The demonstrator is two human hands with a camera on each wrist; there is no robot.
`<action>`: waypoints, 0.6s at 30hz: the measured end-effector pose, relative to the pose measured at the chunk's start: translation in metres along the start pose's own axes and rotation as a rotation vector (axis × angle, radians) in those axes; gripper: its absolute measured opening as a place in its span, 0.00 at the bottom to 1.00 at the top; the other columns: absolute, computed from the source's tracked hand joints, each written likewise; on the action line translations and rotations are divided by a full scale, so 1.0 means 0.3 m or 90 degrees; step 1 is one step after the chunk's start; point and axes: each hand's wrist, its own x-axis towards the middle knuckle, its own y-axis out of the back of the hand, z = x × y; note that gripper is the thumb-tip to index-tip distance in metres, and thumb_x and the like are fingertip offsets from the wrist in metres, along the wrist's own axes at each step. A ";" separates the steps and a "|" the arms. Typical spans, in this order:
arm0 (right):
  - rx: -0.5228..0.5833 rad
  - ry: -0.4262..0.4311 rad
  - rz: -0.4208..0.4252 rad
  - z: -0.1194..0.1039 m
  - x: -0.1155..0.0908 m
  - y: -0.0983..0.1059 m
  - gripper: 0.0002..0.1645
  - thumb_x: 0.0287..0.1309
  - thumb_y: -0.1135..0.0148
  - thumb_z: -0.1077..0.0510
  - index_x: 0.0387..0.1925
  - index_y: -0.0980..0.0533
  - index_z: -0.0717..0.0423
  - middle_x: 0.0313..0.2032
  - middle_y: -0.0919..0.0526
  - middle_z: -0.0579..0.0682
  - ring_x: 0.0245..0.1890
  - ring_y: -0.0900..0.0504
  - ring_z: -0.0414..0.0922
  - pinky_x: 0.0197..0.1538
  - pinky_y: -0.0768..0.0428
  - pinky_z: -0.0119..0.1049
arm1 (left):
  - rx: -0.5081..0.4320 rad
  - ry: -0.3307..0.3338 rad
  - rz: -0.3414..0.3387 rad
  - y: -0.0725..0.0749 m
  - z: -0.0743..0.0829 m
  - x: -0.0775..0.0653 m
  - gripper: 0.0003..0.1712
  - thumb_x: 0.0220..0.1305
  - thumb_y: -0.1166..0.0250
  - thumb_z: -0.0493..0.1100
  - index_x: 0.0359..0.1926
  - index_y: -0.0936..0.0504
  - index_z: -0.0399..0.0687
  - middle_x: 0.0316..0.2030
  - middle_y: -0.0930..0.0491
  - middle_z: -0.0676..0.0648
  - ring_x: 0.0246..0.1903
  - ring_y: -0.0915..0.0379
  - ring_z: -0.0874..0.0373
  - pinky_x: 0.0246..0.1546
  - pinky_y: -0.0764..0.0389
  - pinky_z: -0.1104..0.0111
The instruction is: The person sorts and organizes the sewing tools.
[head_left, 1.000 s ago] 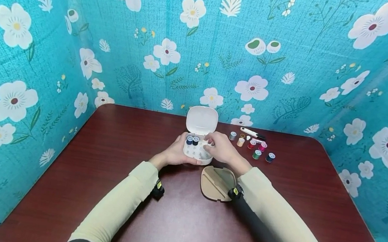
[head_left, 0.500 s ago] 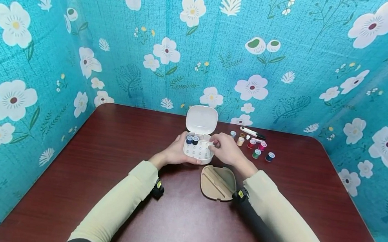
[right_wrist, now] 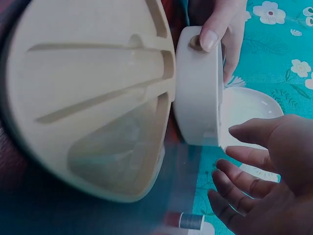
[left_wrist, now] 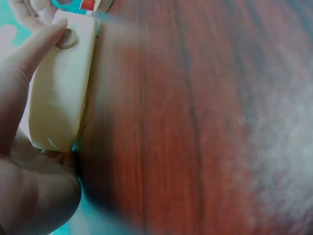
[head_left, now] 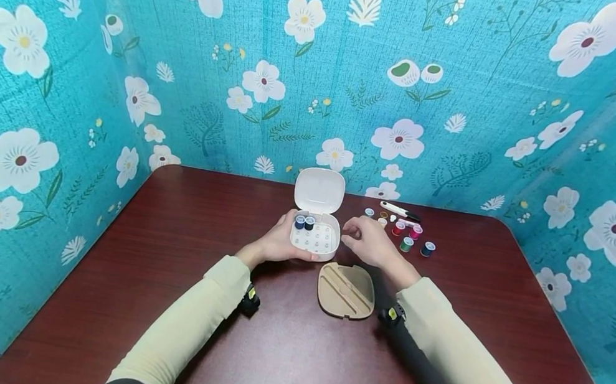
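Observation:
A white sewing box stands on the table with its lid raised. Rows of small pegs line its inside. Two dark thread spools, a navy spool and a darker spool, sit side by side in its back left corner. My left hand grips the box from the left; its thumb lies by a round button on the front wall. My right hand hovers just right of the box, fingers loosely bent and apart, holding nothing visible. A beige tray with grooves lies in front of the box.
Loose spools lie right of the box: red, pink, green, dark blue, pale blue and a partly hidden beige one. A white-and-black slim tool lies behind them. Floral cloth surrounds the table.
My right hand has drawn back to the right, out of the box towards the loose spools. My left hand still holds the box, and the two dark spools have stayed put.

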 end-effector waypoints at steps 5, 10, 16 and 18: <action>0.004 -0.004 0.006 0.016 -0.017 0.011 0.12 0.62 0.32 0.62 0.45 0.18 0.65 0.38 0.17 0.58 0.38 0.21 0.52 0.46 0.22 0.51 | 0.004 0.001 0.003 0.005 0.004 0.001 0.66 0.39 0.13 0.52 0.74 0.44 0.44 0.64 0.35 0.39 0.62 0.35 0.47 0.65 0.34 0.55; -0.011 -0.004 0.016 0.040 -0.038 0.011 0.11 0.62 0.32 0.62 0.44 0.17 0.65 0.37 0.17 0.58 0.37 0.22 0.52 0.45 0.22 0.51 | 0.003 0.003 0.005 0.003 -0.003 0.003 0.67 0.38 0.13 0.54 0.74 0.44 0.44 0.64 0.35 0.39 0.62 0.35 0.48 0.66 0.34 0.55; -0.031 -0.008 0.026 0.076 -0.083 0.011 0.09 0.61 0.33 0.63 0.42 0.18 0.64 0.33 0.19 0.55 0.35 0.22 0.51 0.42 0.24 0.49 | 0.000 0.012 -0.004 0.001 -0.008 0.002 0.69 0.37 0.13 0.57 0.75 0.45 0.47 0.64 0.36 0.42 0.63 0.36 0.49 0.66 0.34 0.56; -0.033 -0.012 0.029 0.087 -0.098 0.015 0.09 0.61 0.33 0.63 0.41 0.18 0.65 0.32 0.20 0.55 0.34 0.23 0.51 0.41 0.24 0.48 | 0.003 0.010 -0.004 0.002 -0.006 0.002 0.69 0.37 0.13 0.57 0.75 0.45 0.46 0.64 0.36 0.42 0.63 0.36 0.49 0.66 0.34 0.56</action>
